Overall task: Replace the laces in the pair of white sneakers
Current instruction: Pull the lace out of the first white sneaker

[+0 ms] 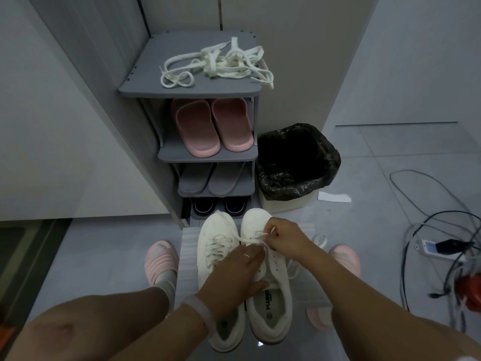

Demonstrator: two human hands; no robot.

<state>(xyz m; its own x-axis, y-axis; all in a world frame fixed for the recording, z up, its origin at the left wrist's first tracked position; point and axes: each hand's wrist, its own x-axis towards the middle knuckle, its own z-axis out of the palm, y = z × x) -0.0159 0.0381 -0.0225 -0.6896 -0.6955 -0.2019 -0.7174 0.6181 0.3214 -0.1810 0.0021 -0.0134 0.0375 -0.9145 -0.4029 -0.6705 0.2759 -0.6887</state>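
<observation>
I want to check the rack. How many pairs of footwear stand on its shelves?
3 pairs: pink slippers on the upper shelf, grey slippers below them, dark shoes at the bottom, where more may be hidden.

Two bare forearms are extended from the bottom corners toward the lower centre of the frame. The left hand is laid flat, fingers straight, a ring on one finger, a pale band at the wrist. The right hand is curled, fingertips pinched together.
</observation>
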